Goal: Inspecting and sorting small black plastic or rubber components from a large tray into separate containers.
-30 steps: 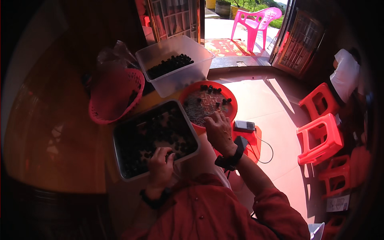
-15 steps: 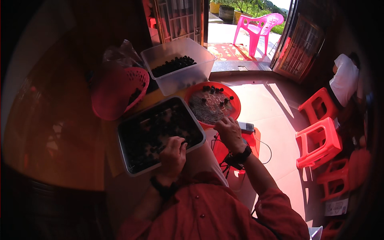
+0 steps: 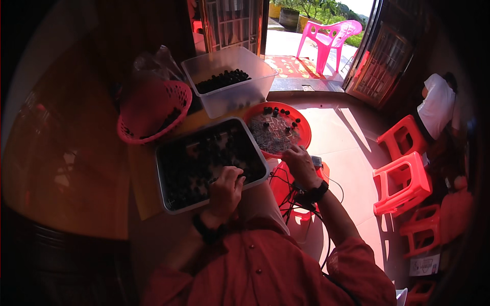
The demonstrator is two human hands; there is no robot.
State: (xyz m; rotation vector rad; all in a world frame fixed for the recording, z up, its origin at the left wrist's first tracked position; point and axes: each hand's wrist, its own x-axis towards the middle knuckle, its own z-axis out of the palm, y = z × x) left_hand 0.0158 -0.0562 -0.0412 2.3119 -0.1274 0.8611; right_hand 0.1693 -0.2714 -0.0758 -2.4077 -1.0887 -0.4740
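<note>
My left hand (image 3: 226, 189) is over the near right part of a pale-rimmed rectangular tub (image 3: 266, 172) full of small, dark, roundish pieces (image 3: 196, 171). Its fingers are curled together, with a dark bit by the fingertips too small to name. At the near rim of a round orange-red tray (image 3: 308, 133), my right hand (image 3: 302, 164) has its fingers pinched; whatever they hold is hidden. Several dark round pieces (image 3: 275, 110) lie on the tray's far and right side. Thin pale strands or sticks (image 3: 268, 140) cover its near left part.
Behind the tub stands a clear plastic bin (image 3: 232, 102) with more dark pieces. A pink perforated basket (image 3: 178, 92) is at left on the wooden table (image 3: 66, 168). Cables and a small device (image 3: 316, 161) lie on a red stool. Red stools (image 3: 403, 178) and a seated person (image 3: 438, 104) are at right.
The tub and round tray appear slightly higher and further right. My left hand has shifted right and up slightly, my right hand right and down; both remain closed.
</note>
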